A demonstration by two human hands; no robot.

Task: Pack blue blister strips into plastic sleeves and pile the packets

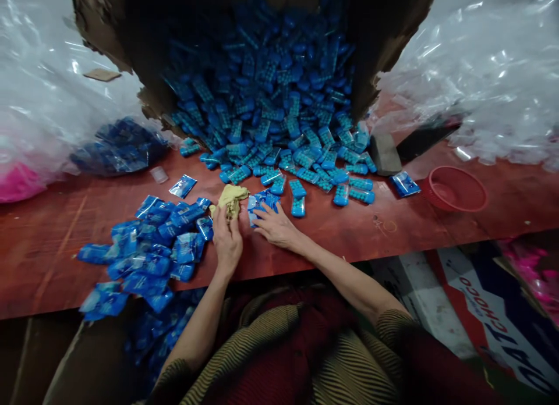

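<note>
My left hand (227,242) has its fingers closed on the lower part of a crumpled yellow cloth (236,193) lying on the red table. Just to its right, my right hand (279,227) lies with fingers spread over a flat blue packet (263,200), its fingertips on the packet's surface. Beyond both hands, small clear bottles with blue caps and turquoise beads (297,188) spill onto the table. A heap of filled blue packets (148,242) lies left of my left hand. Another flat blue packet (183,185) sits alone behind that heap.
A torn cardboard box (375,56) full of the bottles opens toward me. At right are a grey block (385,153), a blue packet (404,184) and a red plastic basket (456,188). Clear plastic bags (489,73) stand on both sides. More blue packets lie below the table edge.
</note>
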